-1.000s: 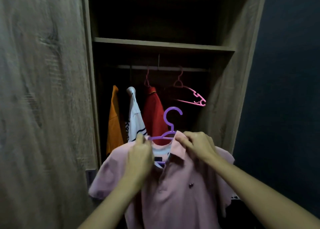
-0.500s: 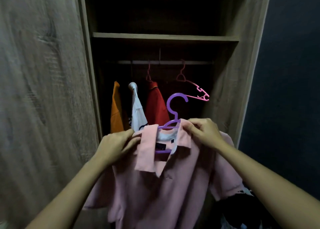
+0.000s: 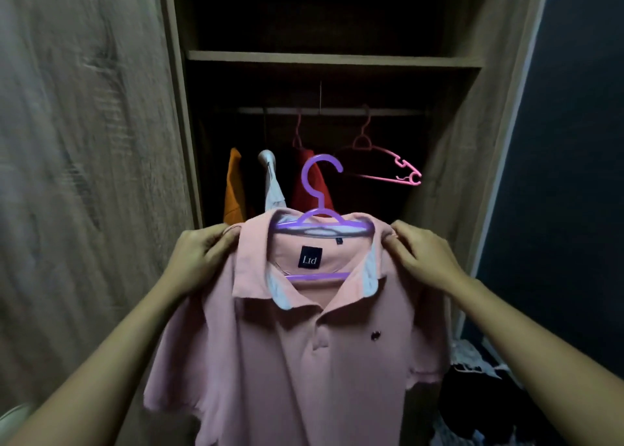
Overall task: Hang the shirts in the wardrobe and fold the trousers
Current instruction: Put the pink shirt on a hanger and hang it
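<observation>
Both arms reached forward and up toward the open wardrobe (image 3: pixel 472 141). The left hand (image 3: pixel 199 260) and right hand (image 3: pixel 425 256) were each closed, fingers curled and pinching a shoulder of the pink polo shirt (image 3: pixel 304 361). The shirt sat on a purple hanger (image 3: pixel 320 216), held up between the hands, below and in front of the rail (image 3: pixel 331 110), hook free
</observation>
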Tool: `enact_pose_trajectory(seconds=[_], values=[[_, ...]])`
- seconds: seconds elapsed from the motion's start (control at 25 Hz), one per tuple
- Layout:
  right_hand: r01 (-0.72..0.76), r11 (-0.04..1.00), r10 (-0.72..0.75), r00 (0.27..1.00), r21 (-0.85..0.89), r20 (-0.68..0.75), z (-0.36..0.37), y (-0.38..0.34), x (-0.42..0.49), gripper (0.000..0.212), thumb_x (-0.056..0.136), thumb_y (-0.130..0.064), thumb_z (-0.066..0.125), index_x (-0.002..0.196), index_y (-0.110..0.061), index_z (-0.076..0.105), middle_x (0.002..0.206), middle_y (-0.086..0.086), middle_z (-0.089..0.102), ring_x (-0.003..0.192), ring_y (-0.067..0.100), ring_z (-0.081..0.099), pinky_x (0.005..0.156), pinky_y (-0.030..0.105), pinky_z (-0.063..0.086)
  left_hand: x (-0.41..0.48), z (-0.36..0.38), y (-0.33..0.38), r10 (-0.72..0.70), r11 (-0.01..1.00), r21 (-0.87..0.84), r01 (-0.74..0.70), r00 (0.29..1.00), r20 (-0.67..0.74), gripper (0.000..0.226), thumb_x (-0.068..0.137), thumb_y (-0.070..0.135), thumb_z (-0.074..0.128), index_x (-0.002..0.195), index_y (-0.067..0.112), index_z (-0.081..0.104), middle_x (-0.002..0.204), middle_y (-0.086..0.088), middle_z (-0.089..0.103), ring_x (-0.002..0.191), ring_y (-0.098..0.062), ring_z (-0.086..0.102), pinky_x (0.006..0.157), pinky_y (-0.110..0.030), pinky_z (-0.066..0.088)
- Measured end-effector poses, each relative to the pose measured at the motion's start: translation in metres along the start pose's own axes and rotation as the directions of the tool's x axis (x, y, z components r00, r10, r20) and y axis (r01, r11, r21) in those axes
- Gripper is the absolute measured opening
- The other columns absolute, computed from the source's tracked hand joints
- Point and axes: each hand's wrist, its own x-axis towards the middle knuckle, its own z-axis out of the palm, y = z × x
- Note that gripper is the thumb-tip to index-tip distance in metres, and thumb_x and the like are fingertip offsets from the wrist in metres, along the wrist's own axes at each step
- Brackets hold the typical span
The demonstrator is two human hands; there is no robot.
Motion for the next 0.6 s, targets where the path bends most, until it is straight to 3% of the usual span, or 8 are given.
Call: enact_pose_trajectory(seconds=[0.12, 0.24, 0.32, 0.44, 0.52, 0.6], values=[[-0.069, 0.993, 0.075, 0.995, 0.100, -0.063, 0.001, -0.003, -0.002, 0.042, 0.081, -0.056, 0.028, 0.085, -0.022, 0.053, 0.071, -0.008, 0.058, 0.074, 0.019, 0.059, 0.061, 0.029, 0.032, 0.005, 0.002, -0.003, -0.105, 0.994, -0.033, 0.102, 0.992, -0.076, 0.051, 0.091, 0.046, 0.045, 0.072, 0.003, 0.064, 0.064, -0.010, 0.061, 0.067, -0.001, 0.045, 0.062, -0.031, 0.040], [-0.165, 0.972, 0.184, 0.978, 0.170, -0.101, -0.004, -0.010, 0.004, 0.029, 0.081, -0.052, 0.044, 0.082, -0.027, 0.057, 0.068, -0.009, 0.059, 0.071, 0.013, 0.056, 0.064, 0.027, 0.034, -0.001, 0.003, -0.016, -0.195, 0.970, -0.154, 0.186, 0.980, -0.046, 0.024, 0.087, 0.046, 0.052, 0.090, 0.028, 0.068, 0.090, 0.006, 0.071, 0.085, -0.003, 0.059, 0.074, -0.021, 0.045], [-0.227, 0.948, 0.254, 0.962, 0.222, -0.099, -0.008, -0.008, 0.007, 0.024, 0.077, -0.053, 0.048, 0.078, -0.032, 0.058, 0.071, -0.011, 0.061, 0.074, 0.011, 0.056, 0.066, 0.026, 0.034, -0.013, 0.006, -0.024, -0.229, 0.942, -0.246, 0.229, 0.973, 0.025, 0.029, 0.075, 0.052, 0.059, 0.101, 0.039, 0.062, 0.103, 0.018, 0.067, 0.096, -0.001, 0.061, 0.082, -0.020, 0.047], [-0.265, 0.927, 0.296, 0.951, 0.265, -0.087, -0.015, -0.004, 0.010, 0.030, 0.074, -0.056, 0.050, 0.084, -0.031, 0.065, 0.082, -0.007, 0.068, 0.083, 0.015, 0.061, 0.069, 0.026, 0.037, -0.028, 0.008, -0.026, -0.300, 0.903, -0.315, 0.293, 0.954, 0.026, 0.034, 0.063, 0.053, 0.065, 0.094, 0.042, 0.063, 0.095, 0.025, 0.068, 0.086, 0.010, 0.060, 0.076, -0.018, 0.048], [-0.277, 0.925, 0.310, 0.946, 0.261, -0.093, -0.019, -0.004, 0.013, 0.028, 0.077, -0.054, 0.057, 0.088, -0.031, 0.067, 0.088, -0.005, 0.071, 0.089, 0.016, 0.063, 0.070, 0.026, 0.039, -0.036, 0.009, -0.026, -0.372, 0.848, -0.335, 0.411, 0.911, 0.175, 0.037, 0.060, 0.050, 0.072, 0.094, 0.035, 0.065, 0.088, 0.029, 0.069, 0.080, 0.012, 0.061, 0.071, -0.015, 0.049], [-0.274, 0.927, 0.309, 0.945, 0.254, -0.108, -0.024, -0.003, 0.016, 0.022, 0.080, -0.048, 0.063, 0.091, -0.029, 0.069, 0.090, -0.003, 0.072, 0.092, 0.015, 0.064, 0.072, 0.025, 0.040, -0.042, 0.011, -0.035, -0.453, 0.818, -0.194, 0.542, 0.814, 0.363, 0.034, 0.064, 0.036, 0.083, 0.091, 0.022, 0.069, 0.085, 0.013, 0.074, 0.077, 0.001, 0.066, 0.067, -0.020, 0.051]])
